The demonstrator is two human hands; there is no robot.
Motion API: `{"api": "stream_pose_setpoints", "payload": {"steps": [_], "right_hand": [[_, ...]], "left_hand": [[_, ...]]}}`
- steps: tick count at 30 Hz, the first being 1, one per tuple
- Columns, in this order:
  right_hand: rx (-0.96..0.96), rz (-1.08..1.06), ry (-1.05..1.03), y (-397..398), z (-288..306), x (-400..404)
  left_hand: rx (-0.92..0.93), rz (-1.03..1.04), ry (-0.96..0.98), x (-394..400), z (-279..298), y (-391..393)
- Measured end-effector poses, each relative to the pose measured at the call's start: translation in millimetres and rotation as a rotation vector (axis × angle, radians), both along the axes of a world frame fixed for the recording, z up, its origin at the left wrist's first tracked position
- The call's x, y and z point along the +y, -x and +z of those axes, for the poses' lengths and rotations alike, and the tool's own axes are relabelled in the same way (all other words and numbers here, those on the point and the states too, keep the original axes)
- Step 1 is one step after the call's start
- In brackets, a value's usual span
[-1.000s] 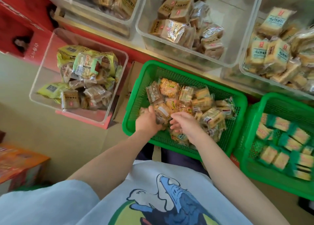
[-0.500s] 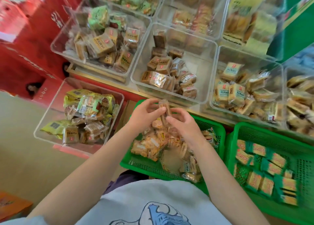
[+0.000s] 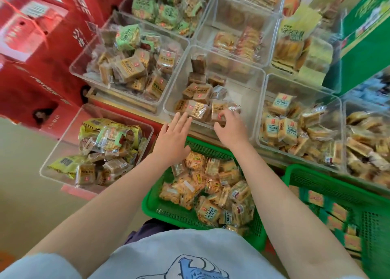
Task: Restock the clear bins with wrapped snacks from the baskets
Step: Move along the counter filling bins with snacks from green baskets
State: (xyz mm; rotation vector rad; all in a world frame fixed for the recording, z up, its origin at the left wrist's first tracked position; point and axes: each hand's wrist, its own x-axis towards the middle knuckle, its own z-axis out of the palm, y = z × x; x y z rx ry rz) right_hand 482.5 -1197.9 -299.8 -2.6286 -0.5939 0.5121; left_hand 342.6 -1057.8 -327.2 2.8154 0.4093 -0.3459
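A green basket point(image 3: 152, 205) full of wrapped yellow-brown snacks point(image 3: 196, 186) sits right in front of me. Behind it stands a clear bin point(image 3: 256, 84) partly filled with brown wrapped snacks point(image 3: 197, 106). My right hand point(image 3: 231, 130) reaches over that bin's front wall, its fingers curled on a wrapped snack point(image 3: 234, 108) lying among the others. My left hand point(image 3: 173, 138) hovers at the bin's front edge with straight, spread fingers and holds nothing.
A second green basket point(image 3: 299, 174) of green-wrapped snacks is at the right. Clear bins surround the middle one: lower left point(image 3: 61, 152), upper left point(image 3: 84, 67), right point(image 3: 267, 114), more behind. Red cartons point(image 3: 31, 46) stack on the left.
Both hands rose from the green basket with a snack and moved forward to the middle clear bin. My left hand let go and opened; my right hand reached into the bin.
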Motion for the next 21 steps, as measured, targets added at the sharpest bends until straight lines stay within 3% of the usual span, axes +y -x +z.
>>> {"api": "stream_pose_setpoints", "payload": {"steps": [6,11,14,17,21], "right_hand": [[-0.034,0.009,0.279,13,-12,-18],[-0.283,-0.039,-0.134,53,-14,-19],[-0.053,0.074,-0.199,80,-27,-17],[0.296,0.073,-0.021,91,-57,-12],[0.558,0.022,0.198,100,-102,0]], "left_hand": [[0.010,0.004,0.058,-1,-1,1],[-0.163,0.099,0.162,3,-7,8],[-0.265,0.320,0.169,5,-26,34],[-0.006,0.408,0.231,4,-60,66],[0.222,0.296,0.282,-5,-96,101]]}}
